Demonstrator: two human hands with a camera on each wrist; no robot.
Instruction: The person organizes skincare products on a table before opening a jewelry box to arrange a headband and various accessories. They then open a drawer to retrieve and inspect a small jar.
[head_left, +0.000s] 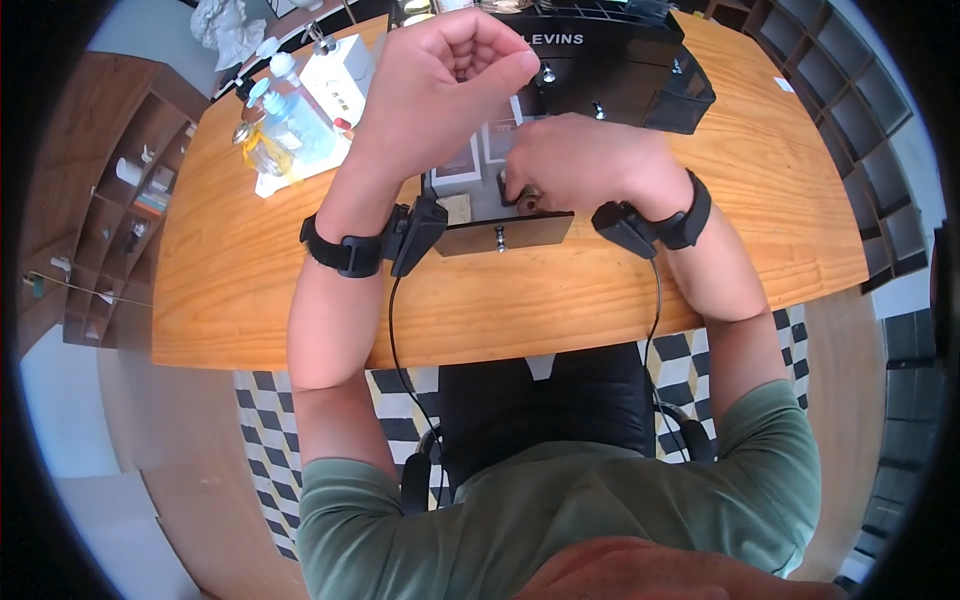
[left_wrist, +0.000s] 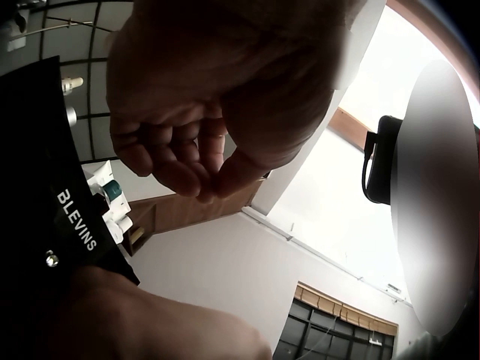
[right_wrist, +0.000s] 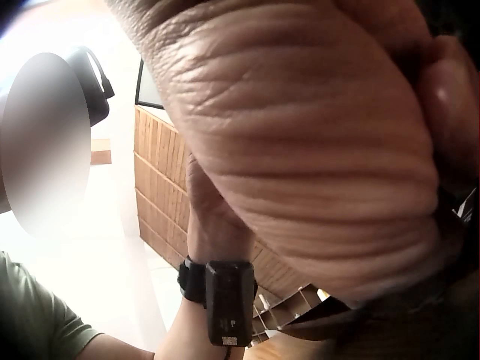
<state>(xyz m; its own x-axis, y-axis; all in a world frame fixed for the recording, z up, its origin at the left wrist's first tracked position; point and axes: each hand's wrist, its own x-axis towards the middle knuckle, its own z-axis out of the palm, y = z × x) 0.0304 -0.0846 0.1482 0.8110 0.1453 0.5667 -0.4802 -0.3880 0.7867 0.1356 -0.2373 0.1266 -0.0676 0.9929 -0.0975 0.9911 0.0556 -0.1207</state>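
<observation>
In the head view, a drawer (head_left: pixel 500 236) with a small silver knob stands pulled out of the black BLEVINS organizer (head_left: pixel 630 55). My right hand (head_left: pixel 585 160) reaches down into it, its fingers beside a small round brownish thing (head_left: pixel 528 204); I cannot tell whether they grip it. White-edged flat items (head_left: pixel 457 170) and a beige piece (head_left: pixel 456 208) lie in the drawer. My left hand (head_left: pixel 450 75) is raised above the drawer's left side. In the left wrist view its fingers (left_wrist: pixel 176 169) curl in towards the thumb, with nothing visible between.
Left of the organizer, a white tray (head_left: pixel 300 176) bears a blue pump bottle (head_left: pixel 295 122), a yellow-ribboned bottle (head_left: pixel 262 152) and a white box-shaped dispenser (head_left: pixel 338 78). The wooden table (head_left: pixel 250 290) runs around the organizer. A black chair (head_left: pixel 545 405) stands at its near edge.
</observation>
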